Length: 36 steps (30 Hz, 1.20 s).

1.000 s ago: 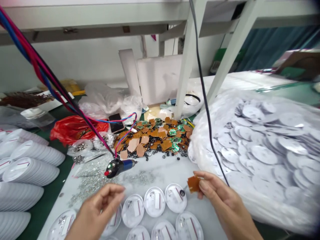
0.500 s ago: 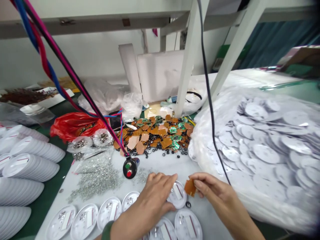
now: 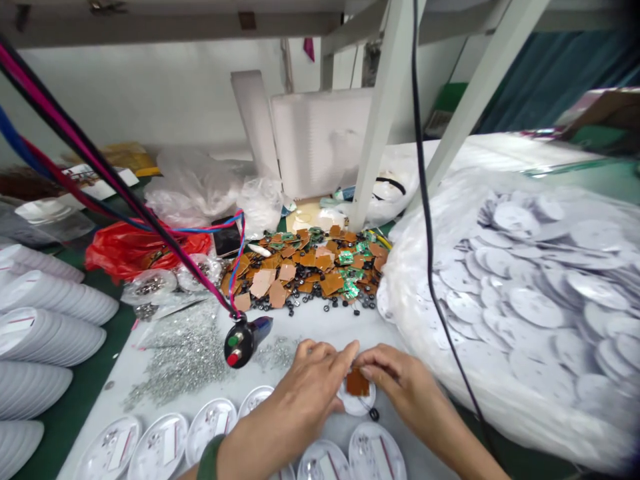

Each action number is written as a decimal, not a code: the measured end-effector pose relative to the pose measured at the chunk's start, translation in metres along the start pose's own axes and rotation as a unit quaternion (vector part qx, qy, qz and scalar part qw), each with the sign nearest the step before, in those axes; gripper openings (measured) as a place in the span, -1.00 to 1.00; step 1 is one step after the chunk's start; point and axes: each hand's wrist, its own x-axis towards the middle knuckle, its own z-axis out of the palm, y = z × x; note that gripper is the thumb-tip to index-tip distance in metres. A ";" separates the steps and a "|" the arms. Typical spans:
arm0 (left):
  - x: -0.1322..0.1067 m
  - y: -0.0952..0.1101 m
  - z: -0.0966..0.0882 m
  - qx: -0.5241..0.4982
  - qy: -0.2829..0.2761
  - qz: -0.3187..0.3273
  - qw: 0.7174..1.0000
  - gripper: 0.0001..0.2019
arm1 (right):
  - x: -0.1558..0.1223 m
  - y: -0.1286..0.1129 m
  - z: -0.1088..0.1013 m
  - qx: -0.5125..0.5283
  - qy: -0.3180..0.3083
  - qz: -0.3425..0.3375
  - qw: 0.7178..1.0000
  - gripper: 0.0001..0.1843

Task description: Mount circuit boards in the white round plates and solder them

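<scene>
A round white plastic cover [image 3: 361,405] lies on the table, and my left hand [image 3: 313,380] grips its left edge. My right hand [image 3: 395,373] pinches a small brown circuit board [image 3: 357,382] over the inside of that cover. A small black round part [image 3: 374,415] on a thin wire rests at the cover's lower right edge. Nearer to me lie more white covers [image 3: 377,453], each with a white strip inside. A row of similar covers [image 3: 161,445] runs along the front left.
A hanging electric screwdriver [image 3: 246,341] hovers left of my hands, above scattered small screws [image 3: 183,360]. Brown and green circuit boards [image 3: 310,267] are heaped behind. A clear bag of white discs [image 3: 530,300] fills the right side. Stacked white covers [image 3: 45,333] stand at left.
My right hand has moved left, bringing the brown circuit board from beside the white cover to over it. My left hand stays on the cover. The hanging screwdriver has swung left.
</scene>
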 end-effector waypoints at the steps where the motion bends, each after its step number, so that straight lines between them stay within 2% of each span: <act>1: 0.000 0.000 0.001 -0.004 0.002 0.003 1.000 -0.09 | 0.000 0.001 0.001 -0.007 0.003 -0.005 1.000 -0.76; 7: -0.001 0.006 -0.005 0.000 -0.003 -0.008 1.000 -0.21 | 0.002 -0.004 0.008 -0.057 0.029 -0.031 0.997 -0.72; 11: -0.003 0.007 -0.008 -0.022 0.029 0.010 0.999 -0.37 | 0.002 -0.004 0.013 -0.090 0.054 -0.033 0.994 -0.77; 13: -0.002 0.003 -0.003 -0.016 0.039 0.032 0.999 -0.48 | 0.001 -0.002 0.012 -0.104 0.080 -0.036 0.991 -0.83; 16: 0.002 -0.006 0.012 0.056 0.064 0.073 0.994 -0.77 | 0.006 -0.004 0.003 -0.128 0.126 -0.052 0.982 -0.74; 18: 0.004 -0.012 0.021 0.100 0.096 0.093 0.986 -0.84 | 0.018 -0.010 -0.003 -0.151 0.155 -0.071 0.974 -0.73; 21: 0.005 -0.016 0.026 0.121 0.121 0.111 0.979 -0.83 | 0.056 -0.024 -0.003 -0.202 0.187 -0.084 0.958 -0.70; 25: 0.002 -0.011 0.018 0.109 0.099 0.104 0.984 -0.81 | 0.115 -0.032 0.011 -0.274 0.212 -0.056 0.936 -0.81; 27: 0.002 -0.007 0.014 0.100 0.085 0.100 0.986 -0.80 | 0.132 -0.030 0.018 -0.292 0.208 -0.049 0.932 -0.78; 31: -0.001 -0.003 0.010 0.087 0.068 0.087 0.990 -0.72 | 0.132 -0.019 0.017 -0.284 0.205 -0.055 0.935 -0.76; 34: -0.011 -0.008 0.012 0.074 0.053 0.053 0.994 -0.48 | 0.118 -0.011 0.007 -0.247 0.216 -0.059 0.943 -0.79; 36: -0.024 -0.016 0.017 0.063 0.071 0.024 0.995 -0.32 | 0.108 -0.009 -0.002 -0.222 0.226 -0.057 0.947 -0.79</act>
